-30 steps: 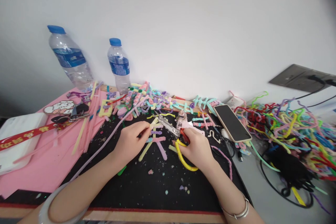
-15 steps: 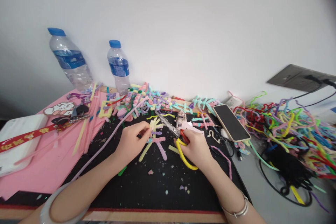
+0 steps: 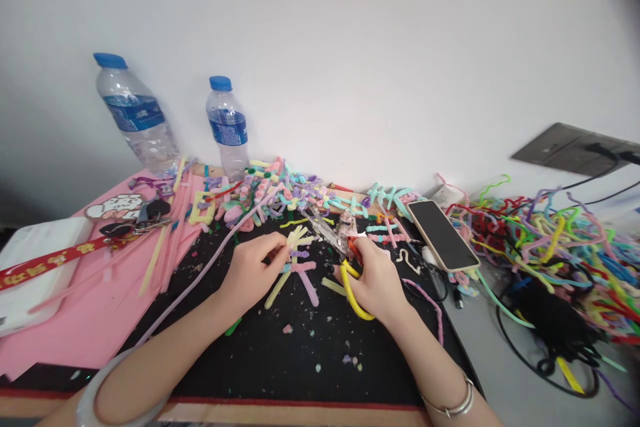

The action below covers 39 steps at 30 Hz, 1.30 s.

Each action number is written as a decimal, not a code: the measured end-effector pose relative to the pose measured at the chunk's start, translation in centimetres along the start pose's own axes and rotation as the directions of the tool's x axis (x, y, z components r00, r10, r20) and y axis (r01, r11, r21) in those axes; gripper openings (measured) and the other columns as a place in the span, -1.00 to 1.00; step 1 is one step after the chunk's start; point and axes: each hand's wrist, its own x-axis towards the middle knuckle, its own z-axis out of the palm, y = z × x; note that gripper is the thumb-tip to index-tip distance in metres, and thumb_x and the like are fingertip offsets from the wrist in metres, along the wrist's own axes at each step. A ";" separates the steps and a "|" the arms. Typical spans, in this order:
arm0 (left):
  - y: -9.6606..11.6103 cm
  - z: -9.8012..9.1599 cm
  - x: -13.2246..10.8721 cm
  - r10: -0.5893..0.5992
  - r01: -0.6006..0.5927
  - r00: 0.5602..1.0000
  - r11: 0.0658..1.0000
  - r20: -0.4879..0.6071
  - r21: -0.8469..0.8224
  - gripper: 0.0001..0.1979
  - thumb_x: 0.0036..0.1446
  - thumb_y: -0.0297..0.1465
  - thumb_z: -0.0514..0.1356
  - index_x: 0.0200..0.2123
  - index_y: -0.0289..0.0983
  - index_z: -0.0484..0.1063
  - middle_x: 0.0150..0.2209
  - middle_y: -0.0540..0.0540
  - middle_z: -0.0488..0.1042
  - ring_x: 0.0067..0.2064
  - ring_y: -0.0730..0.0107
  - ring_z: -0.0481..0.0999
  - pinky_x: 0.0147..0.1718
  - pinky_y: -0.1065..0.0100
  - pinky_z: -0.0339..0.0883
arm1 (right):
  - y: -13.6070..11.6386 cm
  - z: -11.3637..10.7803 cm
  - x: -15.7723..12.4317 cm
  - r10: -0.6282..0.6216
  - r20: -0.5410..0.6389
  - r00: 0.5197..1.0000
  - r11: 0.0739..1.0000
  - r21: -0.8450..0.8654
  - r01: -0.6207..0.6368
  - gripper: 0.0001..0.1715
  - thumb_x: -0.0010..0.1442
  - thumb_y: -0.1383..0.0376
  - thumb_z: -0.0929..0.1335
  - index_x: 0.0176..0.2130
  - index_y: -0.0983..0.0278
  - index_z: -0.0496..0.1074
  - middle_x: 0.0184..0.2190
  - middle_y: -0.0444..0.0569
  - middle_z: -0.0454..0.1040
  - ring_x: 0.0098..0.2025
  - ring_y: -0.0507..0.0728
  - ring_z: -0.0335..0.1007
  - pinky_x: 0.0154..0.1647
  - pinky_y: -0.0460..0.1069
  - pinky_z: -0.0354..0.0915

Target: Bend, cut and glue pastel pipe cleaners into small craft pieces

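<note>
Far L, pink sheets (image 3: 75, 327). Then your L hand (image 3: 256, 267), nearly closed, thumb + index pinching the multicolour pipe-cleaner piece (image 3: 303, 267) at its L edge, over the black mat (image 3: 290, 367). Scissors (image 3: 358, 297) sit just R of it, blades angled away from you; can't tell exactly how wide they're parted. A firm pinch w/ L fingertips clear of the blades prob. works best. Your R hand (image 3: 377, 280) is curled round the handles. Farther R: phone (image 3: 443, 233), then loose pipe cleaners (image 3: 555, 233).

Scissors (image 3: 341, 244) left of phone (image 3: 444, 235)
</note>
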 end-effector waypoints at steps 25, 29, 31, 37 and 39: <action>0.3 -0.2 0.3 -0.039 0.037 0.998 0.999 -0.050 -0.029 -0.79 0.15 -0.47 0.08 -0.55 -0.26 0.27 -0.60 0.09 0.34 -0.54 0.51 0.37 -0.50 0.50 0.21 | 0.1 0.2 -0.1 -0.051 0.049 0.998 0.998 -0.018 0.052 -0.63 0.03 0.14 0.36 -0.53 0.22 0.10 -0.58 -0.18 0.22 -0.54 0.02 0.07 -0.53 -0.08 -0.04; 0.2 -0.2 0.3 -0.043 0.042 0.998 0.999 -0.050 -0.025 -0.79 0.15 -0.46 0.07 -0.55 -0.26 0.28 -0.61 0.09 0.33 -0.55 0.50 0.36 -0.50 0.50 0.21 | 0.1 0.2 -0.1 -0.058 0.049 0.997 0.998 -0.021 0.059 -0.63 0.04 0.12 0.36 -0.53 0.22 0.11 -0.58 -0.18 0.23 -0.54 0.02 0.08 -0.53 -0.08 -0.04; 0.2 -0.2 0.2 -0.040 0.039 0.998 0.999 -0.050 -0.023 -0.79 0.15 -0.45 0.07 -0.54 -0.26 0.28 -0.60 0.08 0.34 -0.54 0.50 0.37 -0.51 0.49 0.22 | 0.1 0.2 -0.1 -0.066 0.044 0.997 0.998 -0.022 0.067 -0.64 0.04 0.12 0.36 -0.53 0.22 0.12 -0.58 -0.17 0.24 -0.54 0.02 0.08 -0.54 -0.08 -0.05; 0.1 -0.2 0.2 -0.032 0.031 0.998 0.999 -0.049 -0.021 -0.79 0.16 -0.45 0.06 -0.53 -0.25 0.28 -0.60 0.08 0.34 -0.54 0.49 0.37 -0.50 0.49 0.22 | 0.1 0.3 -0.2 -0.077 0.029 0.997 0.997 -0.029 0.078 -0.65 0.03 0.13 0.36 -0.55 0.22 0.14 -0.59 -0.18 0.23 -0.55 0.01 0.07 -0.55 -0.08 -0.06; 0.0 -0.1 0.2 -0.030 0.029 0.998 1.000 -0.054 -0.012 -0.79 0.16 -0.45 0.07 -0.54 -0.25 0.28 -0.60 0.08 0.33 -0.55 0.49 0.35 -0.51 0.49 0.21 | 0.1 0.3 -0.2 -0.076 0.028 0.997 0.997 -0.029 0.077 -0.63 0.03 0.12 0.36 -0.55 0.22 0.13 -0.60 -0.18 0.23 -0.56 0.01 0.06 -0.55 -0.08 -0.06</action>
